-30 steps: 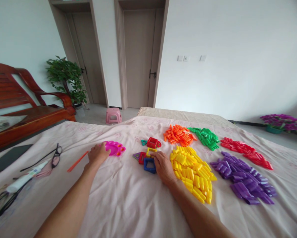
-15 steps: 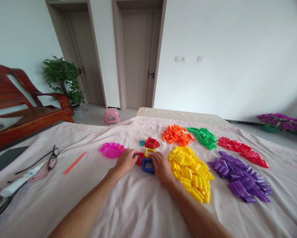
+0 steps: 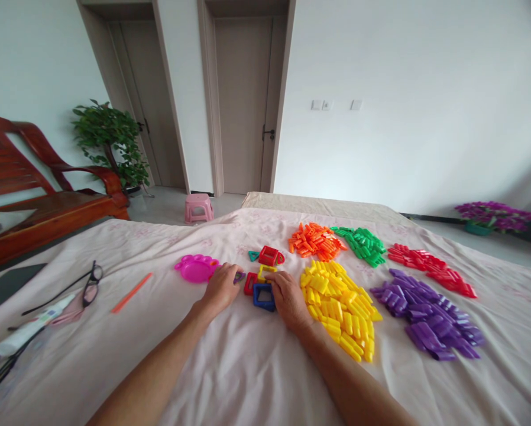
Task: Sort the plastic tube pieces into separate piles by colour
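My left hand (image 3: 223, 287) lies on the pink bedsheet (image 3: 230, 367), fingers curled, fingertips on a small purple triangle frame (image 3: 239, 276). My right hand (image 3: 287, 296) is closed on the edge of a blue square frame (image 3: 262, 296), with its fingertips near a yellow square frame (image 3: 266, 270). A red frame piece (image 3: 249, 284) sits between the two hands. Just beyond them lie a red square frame (image 3: 269, 255) and a teal triangle (image 3: 253, 255). A pink paw-shaped tray (image 3: 195, 268) lies left of my left hand.
Piles of plastic pieces lie to the right: yellow (image 3: 339, 302), orange (image 3: 316, 241), green (image 3: 365, 245), red (image 3: 429, 269), purple (image 3: 429, 313). Glasses (image 3: 90, 284), an orange stick (image 3: 131, 292) and a tube (image 3: 26, 331) lie at left. A wooden bench (image 3: 48, 201) and a pink stool (image 3: 198, 207) stand beyond.
My left hand has moved right, from the pink paw tray to the purple triangle beside the red piece. My right hand has stayed on the blue square frame.
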Demonstrator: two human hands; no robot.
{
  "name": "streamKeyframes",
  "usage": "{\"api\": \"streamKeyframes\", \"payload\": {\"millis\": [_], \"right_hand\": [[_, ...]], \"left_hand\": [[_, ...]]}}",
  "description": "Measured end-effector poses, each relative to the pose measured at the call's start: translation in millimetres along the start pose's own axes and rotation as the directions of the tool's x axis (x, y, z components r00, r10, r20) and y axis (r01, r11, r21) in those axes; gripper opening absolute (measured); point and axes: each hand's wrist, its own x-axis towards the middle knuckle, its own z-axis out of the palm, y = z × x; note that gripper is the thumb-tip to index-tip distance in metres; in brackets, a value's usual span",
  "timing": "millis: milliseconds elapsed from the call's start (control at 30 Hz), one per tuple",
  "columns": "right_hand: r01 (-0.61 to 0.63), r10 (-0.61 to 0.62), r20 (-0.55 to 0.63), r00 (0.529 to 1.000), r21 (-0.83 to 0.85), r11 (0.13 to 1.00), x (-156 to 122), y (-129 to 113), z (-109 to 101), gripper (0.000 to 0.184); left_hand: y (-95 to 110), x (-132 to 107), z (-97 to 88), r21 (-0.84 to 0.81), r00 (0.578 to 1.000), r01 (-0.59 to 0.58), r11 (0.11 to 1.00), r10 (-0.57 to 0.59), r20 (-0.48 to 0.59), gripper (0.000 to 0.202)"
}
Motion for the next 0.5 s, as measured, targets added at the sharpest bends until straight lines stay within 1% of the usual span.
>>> {"api": "streamKeyframes", "payload": {"millis": [200, 367, 433, 500], "right_hand": [[0.002, -0.002, 0.006, 1.000, -0.001, 1.000, 0.0, 0.5, -0.1, 0.030], [0.006, -0.006, 0.009, 1.000, 0.000, 1.000, 0.6, -0.2, -0.1, 0.029], [0.005, -0.005, 0.008, 1.000, -0.004, 1.000, 0.6, -0.4, -0.2, 0.029], [0.001, -0.001, 0.007, 1.000, -0.007, 1.000, 0.4, -0.3, -0.2, 0.029]], "left_hand": [[-12.0, 2.2, 0.4, -0.032, 0.999, -0.040, 0.999, 0.040, 0.020, 0.043], [-9.4, -1.0, 2.6, -0.088, 0.999, -0.029, 0.996, 0.032, 0.031, 0.050], [-7.0, -1.8, 0.1, -0.111, 0.999, -0.009, 0.994, 0.013, 0.031, 0.052], [-6.3, -1.0, -6.5, -0.134, 0.999, 0.015, 0.991, -0.011, 0.036, 0.050]]}}
